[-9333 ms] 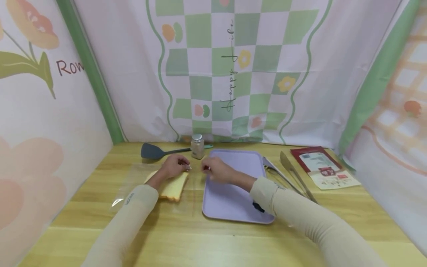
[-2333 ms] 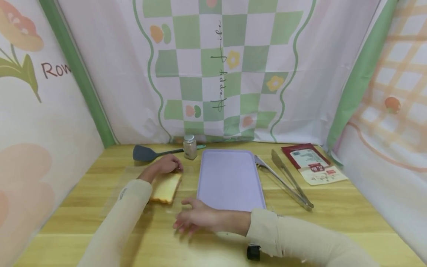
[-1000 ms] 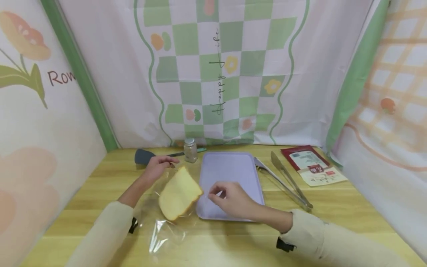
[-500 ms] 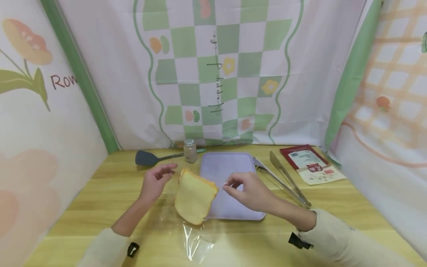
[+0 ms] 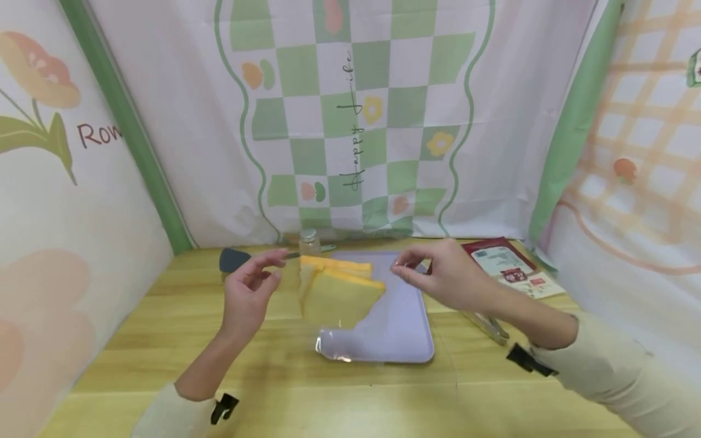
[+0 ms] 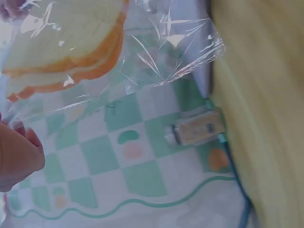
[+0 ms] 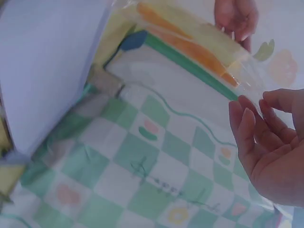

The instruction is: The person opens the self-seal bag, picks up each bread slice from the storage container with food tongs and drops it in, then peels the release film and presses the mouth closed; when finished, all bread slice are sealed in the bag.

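Between my two hands hangs a clear plastic bag (image 6: 156,47) of bread slices (image 5: 342,298), lifted over the left part of the lilac tray (image 5: 405,340). Thumb and fingertips of my right hand (image 5: 449,277) pinch its right side. My left hand (image 5: 249,289) is at the upper left corner, thumb and fingers partly apart in the head view; in the left wrist view the bag's edge runs to the fingertips of my left hand (image 6: 19,159). Two slices with orange-brown crust show through the plastic, crust side up. The tray's left part is hidden behind them.
Behind the bag stand a small lidded jar (image 5: 309,243) and a dark spatula (image 5: 232,260), partly covered by my left hand. Metal tongs (image 5: 495,331) lie right of the tray, mostly behind my right arm. A red and cream pouch (image 5: 512,271) lies at the back right.
The bag of bread has been lifted off the table and moved right over the tray, turning until the crust edge is nearly level. My right hand has risen and moved right.
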### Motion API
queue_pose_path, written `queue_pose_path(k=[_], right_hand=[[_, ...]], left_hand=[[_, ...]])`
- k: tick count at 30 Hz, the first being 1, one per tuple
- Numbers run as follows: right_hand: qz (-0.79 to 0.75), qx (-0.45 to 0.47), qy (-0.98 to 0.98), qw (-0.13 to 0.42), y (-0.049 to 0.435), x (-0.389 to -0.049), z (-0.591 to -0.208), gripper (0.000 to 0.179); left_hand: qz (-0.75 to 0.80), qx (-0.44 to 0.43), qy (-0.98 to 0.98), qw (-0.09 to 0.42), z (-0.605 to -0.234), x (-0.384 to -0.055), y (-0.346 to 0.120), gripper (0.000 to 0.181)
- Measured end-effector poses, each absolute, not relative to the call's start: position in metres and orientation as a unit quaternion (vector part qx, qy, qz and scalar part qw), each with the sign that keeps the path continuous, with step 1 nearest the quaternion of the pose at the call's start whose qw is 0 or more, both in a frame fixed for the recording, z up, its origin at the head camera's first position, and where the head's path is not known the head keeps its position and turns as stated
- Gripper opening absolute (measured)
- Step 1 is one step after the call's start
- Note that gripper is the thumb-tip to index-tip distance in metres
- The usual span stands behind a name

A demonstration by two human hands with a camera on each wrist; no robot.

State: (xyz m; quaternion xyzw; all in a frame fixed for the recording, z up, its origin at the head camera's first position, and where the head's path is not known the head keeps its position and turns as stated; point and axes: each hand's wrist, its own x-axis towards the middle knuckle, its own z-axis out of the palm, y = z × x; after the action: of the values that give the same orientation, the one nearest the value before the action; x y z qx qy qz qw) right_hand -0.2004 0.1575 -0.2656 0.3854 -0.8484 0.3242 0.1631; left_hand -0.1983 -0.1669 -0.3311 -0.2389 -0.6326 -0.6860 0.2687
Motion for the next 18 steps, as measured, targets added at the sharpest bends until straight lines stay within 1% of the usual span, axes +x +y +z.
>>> queue_pose_path(k=[4, 9, 12, 14, 18], right_hand=[[0.294, 0.414, -0.844, 0.173, 0.167, -0.203, -0.238, 0.009], [0.273, 0.454, -0.825, 0.198, 0.174, -0.206, -0.215, 0.014], [0.268, 0.469, -0.811, 0.224, 0.177, -0.206, -0.210, 0.019], [0.246, 0.484, -0.804, 0.244, 0.178, -0.208, -0.210, 0.020], [0.222, 0.489, -0.802, 0.263, 0.179, -0.212, -0.215, 0.020]], left_hand=[[-0.687, -0.271, -0.610, 0.288, -0.316, -0.196, -0.159, 0.036], [-0.704, -0.288, -0.576, 0.298, -0.305, -0.196, -0.149, 0.035], [-0.709, -0.295, -0.563, 0.306, -0.304, -0.196, -0.143, 0.036], [-0.710, -0.296, -0.563, 0.303, -0.304, -0.196, -0.139, 0.040], [-0.713, -0.295, -0.566, 0.290, -0.307, -0.199, -0.133, 0.042]])
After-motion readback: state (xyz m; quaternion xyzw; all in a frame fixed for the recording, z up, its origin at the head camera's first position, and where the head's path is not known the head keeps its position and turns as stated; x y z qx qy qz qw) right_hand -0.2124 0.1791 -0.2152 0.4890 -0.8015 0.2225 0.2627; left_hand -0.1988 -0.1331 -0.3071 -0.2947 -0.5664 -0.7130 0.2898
